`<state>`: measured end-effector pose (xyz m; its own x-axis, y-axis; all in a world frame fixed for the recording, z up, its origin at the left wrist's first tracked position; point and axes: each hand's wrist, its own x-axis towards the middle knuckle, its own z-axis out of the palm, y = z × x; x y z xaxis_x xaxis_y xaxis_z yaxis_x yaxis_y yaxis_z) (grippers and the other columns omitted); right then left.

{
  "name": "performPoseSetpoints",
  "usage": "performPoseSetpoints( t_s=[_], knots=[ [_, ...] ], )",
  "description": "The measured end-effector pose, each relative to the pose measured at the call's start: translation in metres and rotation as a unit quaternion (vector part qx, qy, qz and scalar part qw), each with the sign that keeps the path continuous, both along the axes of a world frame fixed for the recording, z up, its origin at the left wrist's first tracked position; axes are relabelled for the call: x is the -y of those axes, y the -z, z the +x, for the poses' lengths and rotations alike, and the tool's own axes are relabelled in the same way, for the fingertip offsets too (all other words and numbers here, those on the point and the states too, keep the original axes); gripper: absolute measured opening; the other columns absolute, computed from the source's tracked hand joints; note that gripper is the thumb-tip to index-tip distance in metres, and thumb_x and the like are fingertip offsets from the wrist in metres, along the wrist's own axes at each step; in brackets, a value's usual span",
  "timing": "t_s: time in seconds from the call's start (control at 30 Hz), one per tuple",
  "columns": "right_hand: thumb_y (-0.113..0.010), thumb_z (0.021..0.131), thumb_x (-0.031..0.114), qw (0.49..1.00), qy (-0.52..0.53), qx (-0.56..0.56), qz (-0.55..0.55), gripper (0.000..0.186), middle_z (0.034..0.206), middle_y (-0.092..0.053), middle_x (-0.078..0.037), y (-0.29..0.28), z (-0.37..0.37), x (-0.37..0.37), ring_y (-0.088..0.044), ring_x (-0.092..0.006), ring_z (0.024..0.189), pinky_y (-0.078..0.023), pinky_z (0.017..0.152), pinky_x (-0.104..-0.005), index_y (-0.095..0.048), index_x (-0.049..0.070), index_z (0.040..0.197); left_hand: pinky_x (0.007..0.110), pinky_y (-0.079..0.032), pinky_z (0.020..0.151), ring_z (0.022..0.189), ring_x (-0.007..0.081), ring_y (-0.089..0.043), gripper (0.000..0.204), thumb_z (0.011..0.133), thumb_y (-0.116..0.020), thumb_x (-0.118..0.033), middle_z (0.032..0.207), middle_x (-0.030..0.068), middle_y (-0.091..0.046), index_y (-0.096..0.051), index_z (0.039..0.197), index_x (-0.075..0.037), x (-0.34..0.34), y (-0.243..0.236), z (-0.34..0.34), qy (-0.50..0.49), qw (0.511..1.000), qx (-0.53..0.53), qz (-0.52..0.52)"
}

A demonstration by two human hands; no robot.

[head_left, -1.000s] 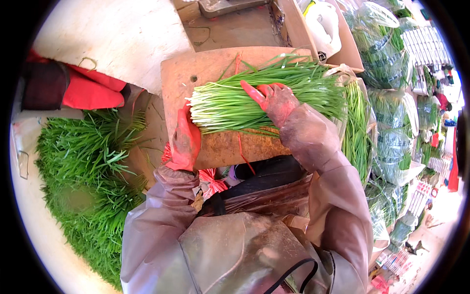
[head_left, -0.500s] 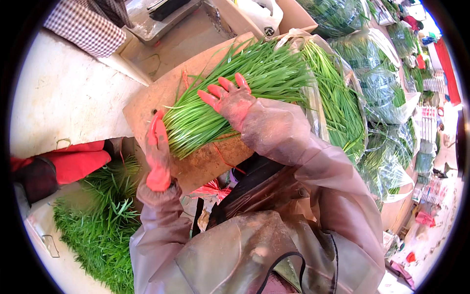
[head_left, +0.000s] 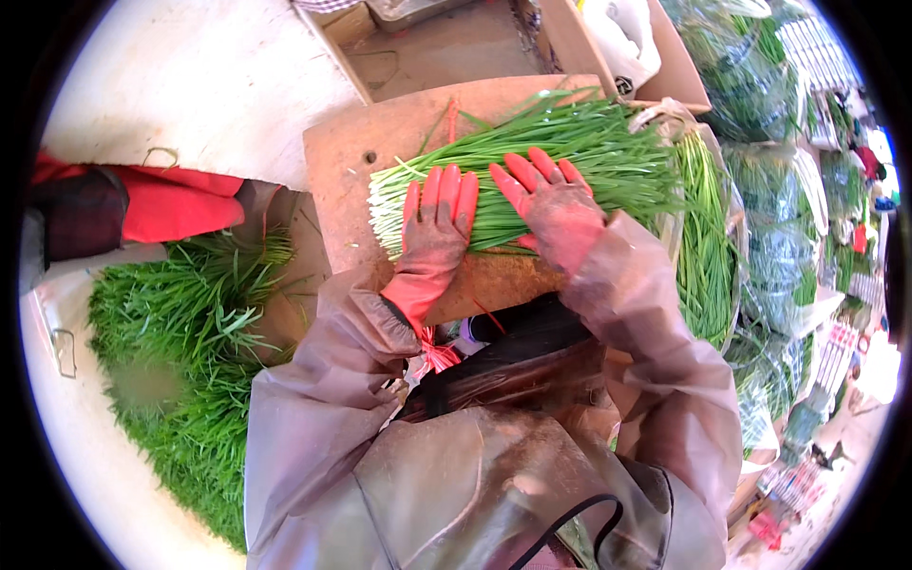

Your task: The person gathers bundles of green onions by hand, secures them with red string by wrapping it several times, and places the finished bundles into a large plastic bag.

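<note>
A thick bundle of long green leafy stalks, pale at its left end, lies across a worn brown board. My left hand, in a stained red glove, rests flat on the bundle near the pale end, fingers stretched out. My right hand, also gloved, lies on the middle of the bundle with its fingers spread. Red twine shows on the board, partly hidden under the stalks.
More stalks lie in a bag right of the board, beside wrapped bundles. A loose heap of greens is at the lower left, below red cloth and a white surface. A cardboard box stands behind.
My left hand has moved from the left end onto the top of the bundle. My right hand has opened out and shifted down slightly compared with a second ago.
</note>
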<state>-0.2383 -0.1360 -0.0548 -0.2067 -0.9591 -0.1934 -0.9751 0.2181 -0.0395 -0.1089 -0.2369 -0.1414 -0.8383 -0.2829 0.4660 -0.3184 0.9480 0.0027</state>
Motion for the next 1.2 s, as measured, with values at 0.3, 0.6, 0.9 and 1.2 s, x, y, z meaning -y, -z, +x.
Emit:
performPoseSetpoints(
  t_s=[0.3,0.6,0.9,1.2],
  knots=[
    [-0.044,0.078,0.005,0.865,0.226,0.431,-0.121,0.025,0.089,-0.056,-0.014,0.047,-0.014,0.111,-0.055,-0.0242,0.078,-0.043,0.072,-0.0248,-0.053,0.011,0.100,0.047,-0.034,0.087,0.101,0.0270,-0.045,0.032,0.067,-0.054,-0.015,0.104,0.0126,-0.050,-0.053,0.096,-0.001,0.000,0.010,-0.008,0.011,0.997,-0.068,0.026],
    [-0.047,0.075,0.021,0.999,0.007,0.050,-0.019,0.014,0.072,-0.056,-0.009,0.094,-0.005,0.066,-0.054,-0.0254,0.071,-0.036,0.080,-0.0359,-0.056,0.012,0.069,0.039,-0.037,0.086,0.108,0.0278,-0.042,0.038,0.070,-0.048,-0.007,0.114,0.0140,-0.043,-0.044,0.107,-0.001,-0.017,-0.005,0.013,-0.016,0.996,-0.065,0.065],
    [-0.054,0.070,0.015,0.956,0.105,0.260,0.086,0.024,0.084,-0.059,-0.005,0.141,-0.050,0.080,-0.056,-0.0187,0.075,-0.044,0.064,-0.0308,-0.058,0.009,0.093,0.036,-0.037,0.084,0.100,0.0230,-0.046,0.040,0.075,-0.045,-0.014,0.109,0.0098,-0.048,-0.043,0.114,-0.007,-0.004,0.004,-0.005,-0.059,0.996,-0.029,0.066],
    [-0.047,0.082,0.010,0.821,0.314,0.472,-0.066,0.026,0.086,-0.058,-0.001,-0.009,-0.022,0.055,-0.050,-0.0084,0.080,-0.040,0.068,-0.0196,-0.052,0.010,0.108,0.037,-0.037,0.082,0.100,0.0254,-0.047,0.042,0.081,-0.041,-0.018,0.109,0.0119,-0.047,-0.032,0.121,-0.007,0.040,-0.036,-0.028,-0.015,0.930,0.328,0.163]
  ],
)
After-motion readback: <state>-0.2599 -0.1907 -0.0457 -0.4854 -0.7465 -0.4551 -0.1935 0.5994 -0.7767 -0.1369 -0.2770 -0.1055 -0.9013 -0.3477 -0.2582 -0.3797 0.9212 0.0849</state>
